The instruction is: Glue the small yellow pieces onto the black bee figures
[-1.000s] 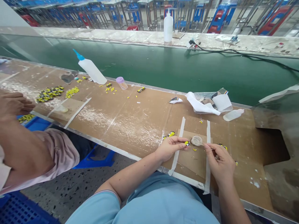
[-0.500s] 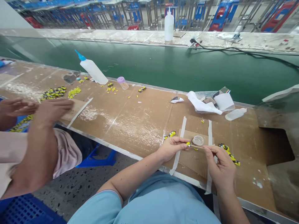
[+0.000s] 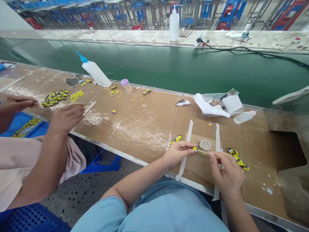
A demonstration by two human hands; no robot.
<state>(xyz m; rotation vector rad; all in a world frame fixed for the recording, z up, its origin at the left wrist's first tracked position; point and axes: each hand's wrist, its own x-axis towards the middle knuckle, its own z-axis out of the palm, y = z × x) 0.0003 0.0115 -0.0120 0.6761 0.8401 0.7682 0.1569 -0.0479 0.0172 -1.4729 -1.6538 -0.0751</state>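
My left hand (image 3: pixel 179 152) pinches a small yellow-and-black piece (image 3: pixel 195 149) between thumb and fingertips. In my right hand (image 3: pixel 225 167) is a thin wooden stick (image 3: pixel 203 151), its tip pointing left and meeting the piece or lying very close to it. Just beyond the stick stands a small round clear cup (image 3: pixel 205 144) on a taped cardboard pad (image 3: pixel 199 167). A tiny yellow part (image 3: pixel 203 154) lies on the pad below the stick. Several similar yellow-and-black pieces (image 3: pixel 238 159) are lined up right of my right hand, and a few more (image 3: pixel 178 138) lie beyond my left.
At the left a co-worker's hands (image 3: pixel 69 117) are near a pile of yellow-and-black pieces (image 3: pixel 55 97). A blue-tipped bottle (image 3: pixel 96 73), a lilac-lidded jar (image 3: pixel 126 85), a clear tray with white scraps (image 3: pixel 218 105) and a small bottle (image 3: pixel 244 117) stand or lie along the belt (image 3: pixel 149 64).
The stick has shifted slightly in my right hand, while my left hand keeps its place. A yellow-and-black piece now lies on the table right of the co-worker, whose hands have moved apart.
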